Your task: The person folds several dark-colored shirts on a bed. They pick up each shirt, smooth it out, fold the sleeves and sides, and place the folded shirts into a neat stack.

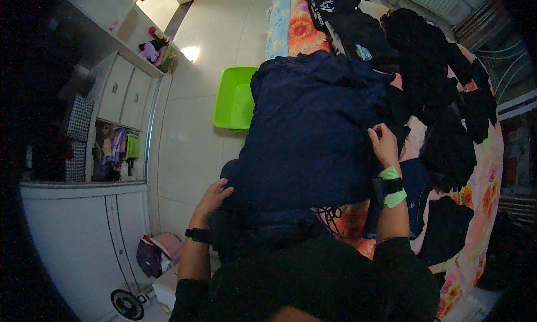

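Observation:
A large navy blue garment (316, 132) lies spread out in front of me, over the edge of the bed and toward my lap. My left hand (214, 199) is closed at its near left edge, with thumb and fingers pinching the cloth. On the opposite side, my right hand (385, 146) has its fingers curled and its thumb and forefinger drawn together at the garment's right edge. A dark band circles my left wrist. Around the right wrist are a dark band and a light green cloth (394, 194).
Several dark clothes (422, 59) cover the flowered bed sheet (485, 201) to the right. A black folded garment (446, 229) lies nearer. On the tiled floor left of the bed stands a bright green basin (238, 101). White cabinets (78, 227) line the left, with a small black fan (127, 305) below.

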`<state>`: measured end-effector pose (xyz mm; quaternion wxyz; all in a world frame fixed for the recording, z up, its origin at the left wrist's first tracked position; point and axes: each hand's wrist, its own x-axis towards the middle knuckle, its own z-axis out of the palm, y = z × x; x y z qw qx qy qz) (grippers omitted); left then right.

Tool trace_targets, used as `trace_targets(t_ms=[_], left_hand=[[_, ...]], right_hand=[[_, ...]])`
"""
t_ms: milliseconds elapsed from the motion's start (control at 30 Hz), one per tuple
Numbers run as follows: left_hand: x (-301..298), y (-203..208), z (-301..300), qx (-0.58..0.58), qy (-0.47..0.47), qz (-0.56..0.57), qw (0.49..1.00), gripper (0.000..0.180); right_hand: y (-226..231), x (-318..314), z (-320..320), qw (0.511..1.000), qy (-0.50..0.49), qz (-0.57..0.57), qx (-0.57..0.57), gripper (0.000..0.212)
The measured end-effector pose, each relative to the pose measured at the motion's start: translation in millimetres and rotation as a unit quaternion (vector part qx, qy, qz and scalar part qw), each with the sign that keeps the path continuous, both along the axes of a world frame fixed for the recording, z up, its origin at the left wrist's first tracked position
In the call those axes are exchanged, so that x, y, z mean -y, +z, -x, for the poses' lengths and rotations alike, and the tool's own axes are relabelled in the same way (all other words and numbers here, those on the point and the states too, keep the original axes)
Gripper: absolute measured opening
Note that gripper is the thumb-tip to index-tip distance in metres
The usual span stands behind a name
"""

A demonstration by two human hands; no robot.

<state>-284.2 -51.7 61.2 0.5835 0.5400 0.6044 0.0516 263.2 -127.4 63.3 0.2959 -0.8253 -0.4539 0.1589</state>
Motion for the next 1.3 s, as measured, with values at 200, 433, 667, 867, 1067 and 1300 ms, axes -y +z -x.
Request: trace_targets(t_ms=[200,433,667,867,1067,1300], left_hand=[[17,20,8,-0.078,-0.144,0.105,0.981,0.061],[16,45,7,0.090,-0.070,0.015,0.993,0.046],[-29,49,-22,0.135,0.054,-0.087,0.986,0.041],[-39,52,-30,0.305,0.313,0.079,0.896,0.041],[-27,59,-25,0.363,0.286,0.175,0.869,0.038],[-30,67,-24,0.441,0.325,0.174,0.819,0.040]], right_hand=[[-14,14,-10,0.993,0.023,0.112,0.042,0.045],[-36,94,-13,0.915,0.188,0.338,-0.119,0.054],[-46,105,1,0.923,0.137,0.353,-0.064,0.053],[-71,118,-4,0.927,0.084,0.288,-0.225,0.051],[-90,125,-2,0.949,0.057,0.141,-0.275,0.042],[-59,107,4,0.886,-0.049,0.022,-0.461,0.067]])
